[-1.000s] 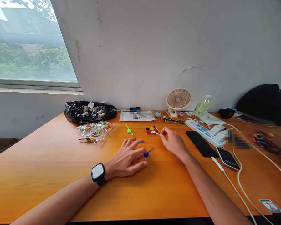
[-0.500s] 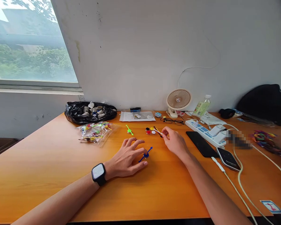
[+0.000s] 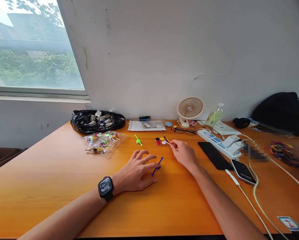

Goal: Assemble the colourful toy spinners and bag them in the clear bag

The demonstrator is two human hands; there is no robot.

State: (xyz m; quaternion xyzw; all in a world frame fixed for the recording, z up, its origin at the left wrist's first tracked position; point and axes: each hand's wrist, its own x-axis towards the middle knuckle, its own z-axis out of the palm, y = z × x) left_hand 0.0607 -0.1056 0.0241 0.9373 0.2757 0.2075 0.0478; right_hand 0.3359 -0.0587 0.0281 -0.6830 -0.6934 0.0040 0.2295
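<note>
My left hand (image 3: 139, 170) rests over the table with fingers spread, its index fingertip at a blue arrow spinner (image 3: 157, 166) on a small base. The thumb lies just below that spinner. My right hand (image 3: 184, 153) is closed in a pinch on the end of a thin white arrow (image 3: 167, 142). Beside its fingertips lies a small cluster of round discs, among them a red disc (image 3: 158, 143), a black disc (image 3: 157, 139) and a yellow disc (image 3: 161, 138). Dark and yellow arrows (image 3: 165, 138) lie there too, partly hidden. A green arrow spinner (image 3: 138, 141) stands farther back.
Clear plastic bags of coloured parts (image 3: 102, 143) lie at left, before a black bag (image 3: 97, 121) holding grey rolls. Behind are papers (image 3: 137, 126), glasses (image 3: 185, 131) and a fan (image 3: 190, 108). At right are a power strip (image 3: 218, 143), a black slab (image 3: 214, 156), a phone-like device (image 3: 243, 171) and cables.
The blue spinner's arrow has turned to a steeper slant under my left index finger. My right hand has rolled a little, covering more of the white arrow.
</note>
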